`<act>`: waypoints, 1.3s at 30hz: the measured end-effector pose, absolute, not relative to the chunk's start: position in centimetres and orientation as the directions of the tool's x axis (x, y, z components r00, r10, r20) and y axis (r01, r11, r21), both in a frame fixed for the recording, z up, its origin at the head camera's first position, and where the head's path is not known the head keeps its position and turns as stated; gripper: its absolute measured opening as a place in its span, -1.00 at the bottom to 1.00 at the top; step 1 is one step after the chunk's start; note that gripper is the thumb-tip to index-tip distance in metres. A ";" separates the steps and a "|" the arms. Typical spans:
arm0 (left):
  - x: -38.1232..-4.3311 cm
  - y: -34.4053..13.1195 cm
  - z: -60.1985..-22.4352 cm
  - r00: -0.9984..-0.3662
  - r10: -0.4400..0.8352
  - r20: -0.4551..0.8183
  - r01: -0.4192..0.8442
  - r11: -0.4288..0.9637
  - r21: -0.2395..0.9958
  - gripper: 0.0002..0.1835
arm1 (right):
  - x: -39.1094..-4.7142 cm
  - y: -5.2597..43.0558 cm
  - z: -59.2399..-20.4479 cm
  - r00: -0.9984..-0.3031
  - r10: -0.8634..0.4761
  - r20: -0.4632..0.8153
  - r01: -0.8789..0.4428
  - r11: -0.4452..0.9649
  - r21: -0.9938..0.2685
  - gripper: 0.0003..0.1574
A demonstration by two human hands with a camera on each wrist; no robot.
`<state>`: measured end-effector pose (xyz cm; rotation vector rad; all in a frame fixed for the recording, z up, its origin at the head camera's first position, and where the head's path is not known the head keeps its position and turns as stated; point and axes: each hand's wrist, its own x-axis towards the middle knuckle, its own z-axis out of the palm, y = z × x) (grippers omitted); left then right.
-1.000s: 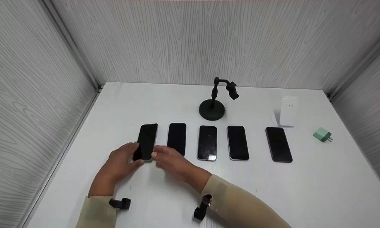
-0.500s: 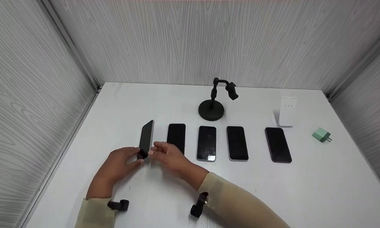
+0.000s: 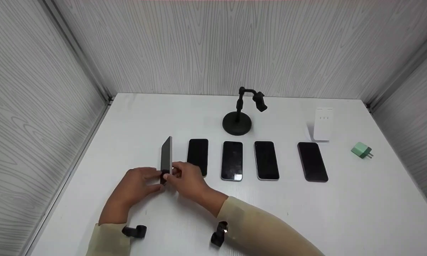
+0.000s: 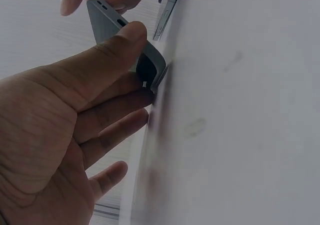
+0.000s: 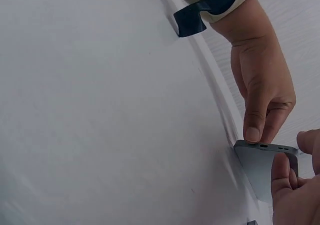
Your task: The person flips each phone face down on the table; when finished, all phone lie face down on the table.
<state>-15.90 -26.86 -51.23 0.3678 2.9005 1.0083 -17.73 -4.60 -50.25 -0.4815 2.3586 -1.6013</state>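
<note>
In the head view a smartphone (image 3: 166, 155) stands tipped up on its long edge at the left end of a row of phones. My left hand (image 3: 135, 186) grips its near end, the thumb lying on the short edge by the port in the left wrist view. My right hand (image 3: 191, 182) pinches the same phone low on its right side, thumb toward me. The right wrist view shows the phone's pale back (image 5: 254, 167) between both hands. Closest to my right hand lies a black-screened phone (image 3: 197, 156), flat and partly behind the fingers.
Further right lie a phone with a light reflection (image 3: 231, 160), a silver-edged phone (image 3: 266, 160) and a dark red-edged phone (image 3: 313, 161). Behind them stand a black phone stand (image 3: 237, 123) and a white holder (image 3: 323, 124). A green charger plug (image 3: 361, 150) lies far right on the white table (image 3: 341, 217).
The leftmost phone has gone from lying nearly flat to standing on its long edge. My right hand's fingers have come in from beside it and now pinch it.
</note>
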 end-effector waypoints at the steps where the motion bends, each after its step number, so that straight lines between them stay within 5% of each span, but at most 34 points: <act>1: -15.9 -26.8 -51.2 -0.968 0.247 0.039 0.219 0.761 0.611 -0.54 | -17.7 -4.6 -50.2 -0.920 -0.391 -0.009 -0.145 0.363 -0.921 -0.61; 16: -16.1 -26.2 -51.1 -0.956 0.288 0.058 0.269 0.776 0.571 -0.56 | -17.4 -4.4 -50.0 -0.960 -0.279 0.029 -0.186 0.553 -0.812 -0.56; 27: -17.5 -24.4 -49.8 -0.997 0.068 0.037 0.077 0.823 0.563 -0.35 | -17.6 -4.0 -50.4 -0.964 -0.262 0.055 -0.200 0.567 -0.799 -0.59; 32: -19.6 -22.4 -48.2 -0.995 -0.071 0.066 -0.028 0.863 0.505 -0.30 | -17.7 -4.1 -50.4 -0.963 -0.258 0.079 -0.221 0.585 -0.780 -0.79; 39: -22.6 -20.0 -46.9 -0.992 -0.119 0.037 -0.088 0.878 0.471 -0.20 | -17.7 -4.3 -50.4 -0.958 -0.274 0.083 -0.232 0.577 -0.783 -0.86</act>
